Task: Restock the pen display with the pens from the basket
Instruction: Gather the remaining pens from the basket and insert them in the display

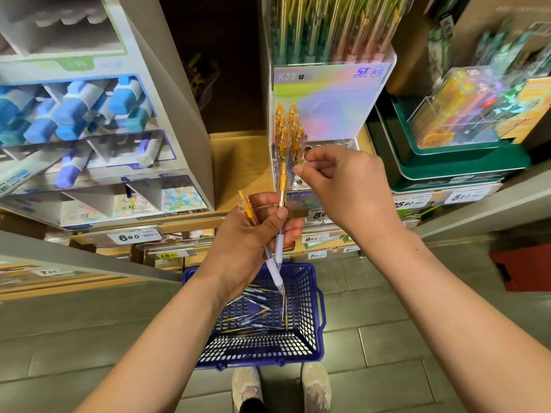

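The pen display (328,93) is a holographic stand marked K35, on the shelf straight ahead. Several orange-topped pens (286,126) stand upright at its lower left. My right hand (343,183) is beside them, thumb and forefinger pinching a pen at the foot of that cluster. My left hand (253,231) grips two pens (275,251) with orange barrels and white grips, held just below the display. The blue mesh basket (317,296) sits on the floor under my hands, with several loose pens (256,314) in its bottom.
A white display of blue markers (74,114) stands to the left, with a gap of bare shelf between it and the pen stand. Green trays of boxed goods (453,162) are stacked at right. Price tags line the shelf edge (131,236). My shoes (247,386) are behind the basket.
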The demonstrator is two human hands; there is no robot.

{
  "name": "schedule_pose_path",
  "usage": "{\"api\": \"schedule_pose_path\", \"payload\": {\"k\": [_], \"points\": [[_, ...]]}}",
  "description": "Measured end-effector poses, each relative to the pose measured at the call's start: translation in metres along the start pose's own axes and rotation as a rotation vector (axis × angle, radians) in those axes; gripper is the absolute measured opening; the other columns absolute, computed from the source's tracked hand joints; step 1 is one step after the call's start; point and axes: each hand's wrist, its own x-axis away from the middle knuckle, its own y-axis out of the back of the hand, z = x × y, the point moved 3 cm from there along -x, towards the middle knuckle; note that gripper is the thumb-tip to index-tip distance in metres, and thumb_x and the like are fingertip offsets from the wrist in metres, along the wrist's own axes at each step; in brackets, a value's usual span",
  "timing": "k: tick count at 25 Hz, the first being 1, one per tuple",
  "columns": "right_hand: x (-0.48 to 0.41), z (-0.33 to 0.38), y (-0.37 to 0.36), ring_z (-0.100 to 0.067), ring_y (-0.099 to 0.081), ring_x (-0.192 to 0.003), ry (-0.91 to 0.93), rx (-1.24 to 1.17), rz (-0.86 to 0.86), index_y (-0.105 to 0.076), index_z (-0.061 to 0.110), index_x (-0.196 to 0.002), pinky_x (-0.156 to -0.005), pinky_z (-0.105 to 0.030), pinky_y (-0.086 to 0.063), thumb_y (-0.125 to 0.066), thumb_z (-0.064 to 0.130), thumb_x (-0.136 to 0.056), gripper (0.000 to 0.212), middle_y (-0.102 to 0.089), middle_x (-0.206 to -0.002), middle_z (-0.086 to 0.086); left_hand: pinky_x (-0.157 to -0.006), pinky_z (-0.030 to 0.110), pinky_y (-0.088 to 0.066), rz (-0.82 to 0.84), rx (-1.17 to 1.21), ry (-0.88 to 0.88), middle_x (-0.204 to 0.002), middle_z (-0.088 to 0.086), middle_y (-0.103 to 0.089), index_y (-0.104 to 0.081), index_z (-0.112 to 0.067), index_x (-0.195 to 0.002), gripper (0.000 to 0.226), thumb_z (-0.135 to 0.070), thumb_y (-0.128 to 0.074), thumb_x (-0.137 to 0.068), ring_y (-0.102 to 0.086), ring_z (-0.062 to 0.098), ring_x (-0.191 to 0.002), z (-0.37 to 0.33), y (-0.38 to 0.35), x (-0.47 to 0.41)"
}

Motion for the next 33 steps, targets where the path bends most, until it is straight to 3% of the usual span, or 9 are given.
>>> {"api": "schedule_pose_path", "payload": {"k": [3,7,11,14,16,19,22,28,33], "points": [[0.018,-0.007,-0.004,-0.001,-0.068,-0.072,-0.140,-0.083,0.154,-0.076,0.025,-0.096,-0.066,-0.010,-0.049,-0.067,0.025,-0.096,0.010,-0.074,-0.078,0.011,-0.079,0.034,-0.062,0.004,-0.015,0.002,-0.092,0.011,-0.078,-0.061,-0.006,-0.108,0.026,-0.011,-0.064,-0.083,-0.077,0.028,-0.090,-0.001,-0.001,-0.002],[0.029,-0.005,-0.018,-0.005,-0.071,-0.069,-0.385,-0.510,0.375,-0.073,0.018,-0.112,-0.067,-0.019,-0.057,-0.069,0.019,-0.094,0.018,-0.076,-0.089,0.003,-0.083,0.036,-0.062,0.014,-0.049,0.003,-0.093,0.014,-0.077,-0.065,-0.004,-0.109,0.025,-0.013,-0.064,-0.085,-0.076,0.026,-0.091,-0.002,0.001,-0.002],[0.024,0.002,-0.004,-0.011,-0.071,-0.070,-0.363,-0.726,0.253,-0.074,0.015,-0.095,-0.068,-0.022,-0.058,-0.076,0.008,-0.086,0.012,-0.078,-0.084,0.001,-0.090,0.039,-0.060,0.001,-0.052,-0.006,-0.111,0.021,-0.075,-0.067,-0.002,-0.109,0.026,-0.022,-0.057,-0.094,-0.072,0.034,-0.109,-0.001,0.002,-0.002],[0.012,0.007,0.016,-0.014,-0.071,-0.074,-0.259,-0.820,0.020,-0.074,0.010,-0.096,-0.075,-0.028,-0.060,-0.076,0.004,-0.084,0.014,-0.077,-0.083,-0.002,-0.086,0.039,-0.062,-0.051,-0.081,0.019,-0.108,0.016,-0.076,-0.064,-0.004,-0.108,0.032,-0.030,-0.048,-0.103,-0.074,0.029,-0.102,0.001,0.004,-0.002],[0.004,0.010,0.025,-0.015,-0.070,-0.075,-0.203,-0.815,-0.108,-0.074,0.007,-0.099,-0.076,-0.029,-0.060,-0.074,0.001,-0.086,0.014,-0.076,-0.083,-0.007,-0.066,0.031,-0.062,-0.108,-0.096,0.061,-0.078,0.007,-0.068,-0.062,-0.008,-0.097,0.030,-0.033,-0.047,-0.105,-0.070,0.022,-0.071,0.001,0.007,0.000],[0.001,0.016,0.024,-0.012,-0.071,-0.076,-0.149,-0.710,-0.179,-0.074,0.006,-0.101,-0.079,-0.029,-0.060,-0.073,0.001,-0.088,0.014,-0.075,-0.086,-0.006,-0.042,0.021,-0.031,-0.120,-0.071,0.137,-0.064,0.000,-0.032,-0.050,-0.019,-0.081,0.027,-0.030,-0.052,-0.105,-0.031,0.011,-0.048,0.004,0.010,0.004],[0.004,0.019,0.016,-0.010,-0.074,-0.083,-0.106,-0.579,-0.177,-0.075,0.013,-0.097,-0.085,-0.033,-0.060,-0.077,0.006,-0.086,0.014,-0.076,-0.087,0.002,-0.045,0.022,-0.024,-0.086,0.059,0.179,-0.066,-0.001,-0.033,-0.043,-0.021,-0.086,0.020,-0.030,-0.053,-0.100,-0.026,0.012,-0.050,0.007,0.013,0.004],[0.015,0.018,-0.003,0.012,-0.067,-0.076,0.054,-0.239,-0.155,-0.080,0.017,-0.095,-0.069,0.001,-0.045,-0.080,0.017,-0.084,0.011,-0.068,-0.075,0.019,-0.055,0.028,-0.035,-0.003,0.228,0.109,-0.073,0.005,-0.041,-0.048,-0.016,-0.087,0.008,-0.023,-0.046,-0.085,-0.038,0.018,-0.060,0.005,0.012,0.004],[0.015,0.012,-0.013,0.005,-0.068,-0.080,0.077,-0.164,-0.145,-0.079,0.021,-0.096,-0.067,0.001,-0.046,-0.079,0.022,-0.086,0.010,-0.066,-0.075,0.021,-0.062,0.029,-0.040,-0.034,0.098,0.007,-0.082,0.008,-0.055,-0.057,0.000,-0.120,0.023,0.001,-0.044,-0.100,-0.048,0.019,-0.070,0.005,0.017,0.001]]}}
